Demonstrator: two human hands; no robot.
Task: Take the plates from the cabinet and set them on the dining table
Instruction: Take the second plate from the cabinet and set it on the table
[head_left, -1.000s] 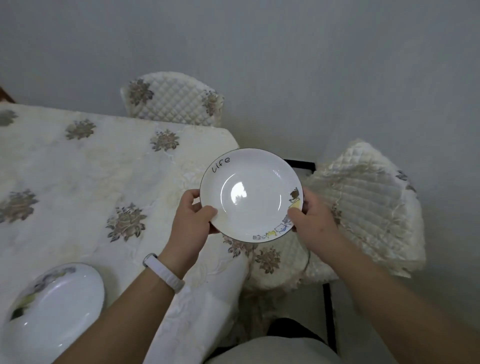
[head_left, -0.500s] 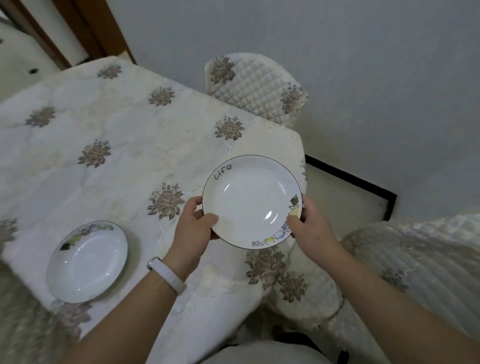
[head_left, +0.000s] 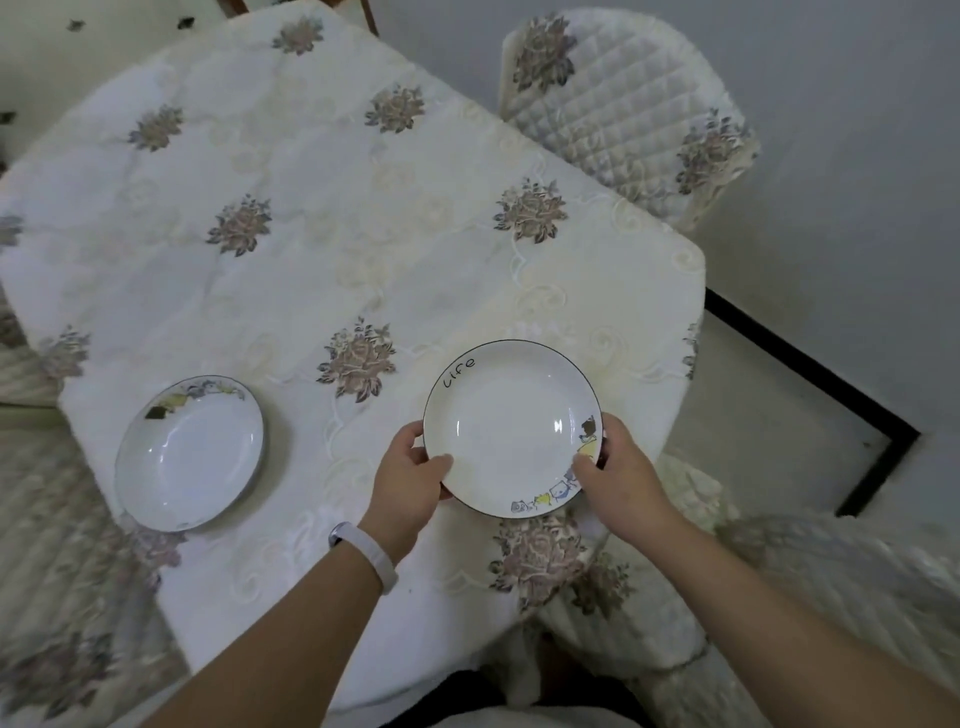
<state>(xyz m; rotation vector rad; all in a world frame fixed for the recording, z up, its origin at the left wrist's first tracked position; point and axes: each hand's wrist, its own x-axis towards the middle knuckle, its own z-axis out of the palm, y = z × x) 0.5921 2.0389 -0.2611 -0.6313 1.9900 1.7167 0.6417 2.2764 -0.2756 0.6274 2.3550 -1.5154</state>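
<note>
A home dining area is shown. The tabletop (head_left: 322, 218) is covered by a cream cloth embroidered with flowers, and a quilted chair cover (head_left: 623, 104) in matching fabric is seen at the far side. A decorated plate (head_left: 189, 452) is laid out beside plain walls.

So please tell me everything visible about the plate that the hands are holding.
The held plate is round, white and glossy, seemingly ceramic, with a thin dark rim, the word "Life" and small cartoon figures along its edge. It is empty, face up, roughly level, above the table's near right corner. The left hand and right hand grip opposite edges.
</note>
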